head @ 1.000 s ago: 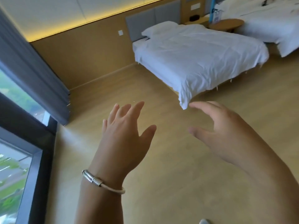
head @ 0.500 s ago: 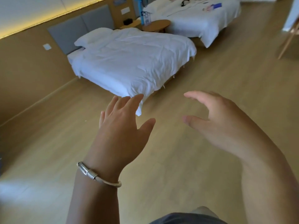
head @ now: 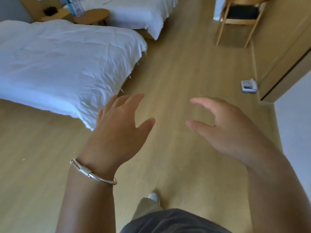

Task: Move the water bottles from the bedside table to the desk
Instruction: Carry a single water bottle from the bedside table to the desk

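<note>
**Empty hands raised over a hotel-room floor, bottles on the far table**

A pale wood floor fills most of the view, running from the bottom edge up between the beds and a wooden wall unit. The near bed, under a rumpled white cover, takes the upper left; one corner of the cover hangs down toward the floor just behind the left hand. A second bed, also white, lies along the top edge beyond it. Between the two beds, at the top left, stands a round wooden bedside table, and on its left edge are the bottles, clear with blue labels; how many there are cannot be told. A dark object sits on a wooden ledge just to their left. At the top right a wooden chair with a dark seat stands on the floor beside the wall unit. The desk is not in view.

In the foreground both arms reach forward over the floor. The left hand shows its back, fingers straight and close together, thumb spread out to the right, holding nothing. The right hand is also empty, its fingers loosely curved with the thumb apart below them. A silver bangle circles the left wrist. A white telephone lies on the floor at the foot of the wall unit. At the bottom edge a shoe tip shows below a trouser leg.
</note>
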